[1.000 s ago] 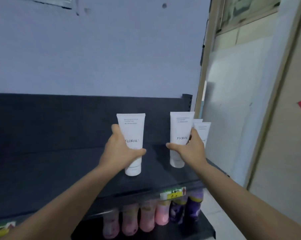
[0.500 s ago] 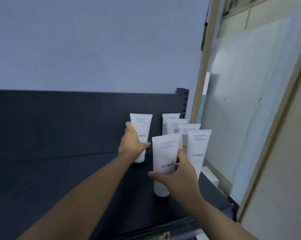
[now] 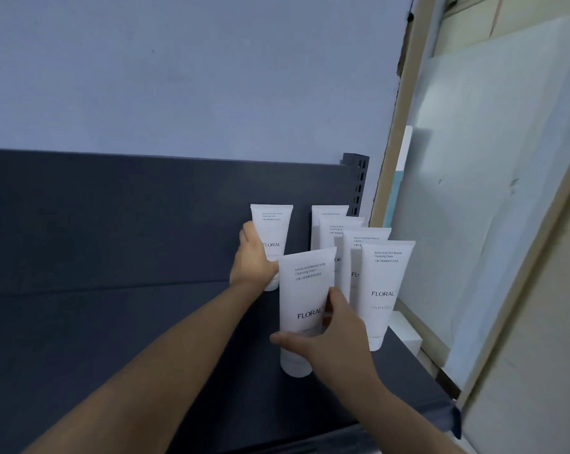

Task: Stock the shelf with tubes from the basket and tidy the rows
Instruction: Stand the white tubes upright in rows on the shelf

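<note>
I am watching two arms coming in from the bottom edge of the head view. The left forearm (image 3: 165, 348) is showing bare from the frame's edge to the wrist, and the right forearm (image 3: 405, 411) is showing the same. The left hand (image 3: 252, 267) and the right hand (image 3: 337, 342) are both going uncovered, the fingers (image 3: 334, 299) looking slim and round-tipped. Dim light is hiding finer detail.

Shop, dark retail shelf (image 3: 113, 322), rows of identical cleanser tubes (image 3: 387, 290)
</note>
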